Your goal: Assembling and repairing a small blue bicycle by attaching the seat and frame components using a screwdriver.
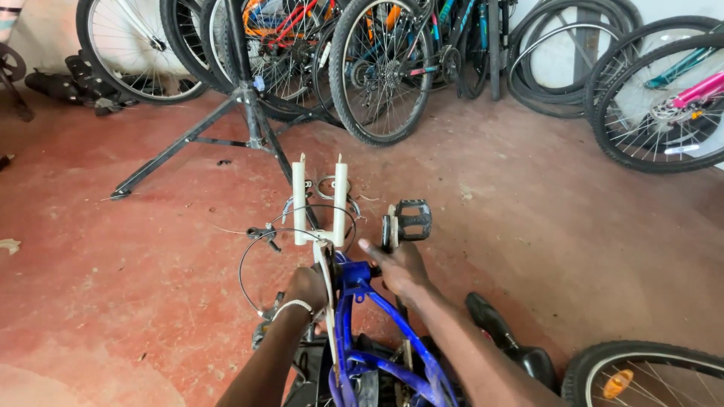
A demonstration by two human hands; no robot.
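Left hand (305, 286) closed around blue metal bike frame's (354, 301) head tube. Right hand (400, 267) open, resting on it. White fork (320, 203) points straight away, black pedal (411, 220) nearer right hand.

One head-worn camera looks steeply down and forward from close above the hands; beyond them it takes in red floor (566, 249) and parked bicycles (385, 68).

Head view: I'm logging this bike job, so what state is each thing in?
Blue frame: upside down, held.
White fork: legs up, no wheel.
Pedal: on crank, raised.
Cable: loose, looping.
Left hand: gripping fork crown.
Right hand: resting on frame by crank.
Stand: upright, legs spread.
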